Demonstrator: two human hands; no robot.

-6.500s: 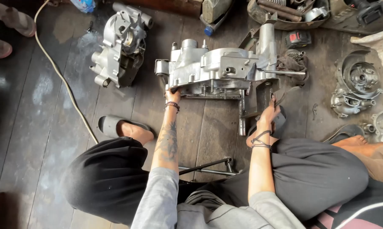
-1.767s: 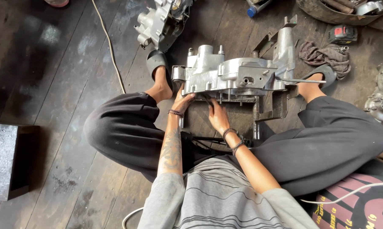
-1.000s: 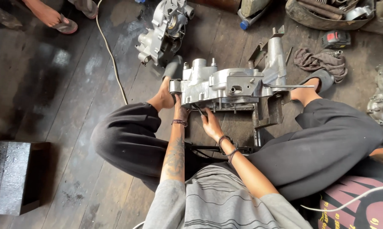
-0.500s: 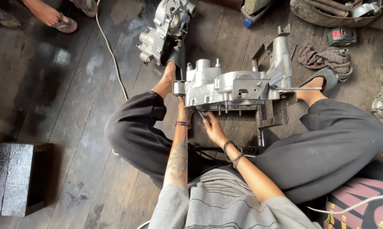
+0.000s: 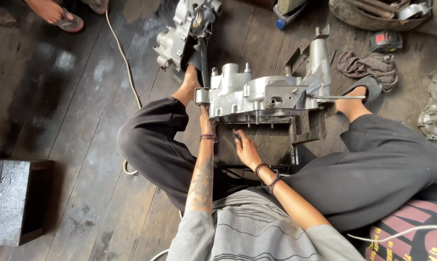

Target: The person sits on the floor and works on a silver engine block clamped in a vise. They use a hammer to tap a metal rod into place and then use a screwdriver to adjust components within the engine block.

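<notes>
Left hand fingers clamped on the near-left edge of the engine case, right hand spread just below it; case sits whole between the legs, apparently nothing opened.

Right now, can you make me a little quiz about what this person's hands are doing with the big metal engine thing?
1. True or false: the left hand touches the engine case.
2. Which lies farthest right on the floor? A) black block B) rag C) cable
3. Fill in: the right hand rests just below the case, ___ the person's knees.

Key: 1 true; 2 B; 3 between.
</notes>
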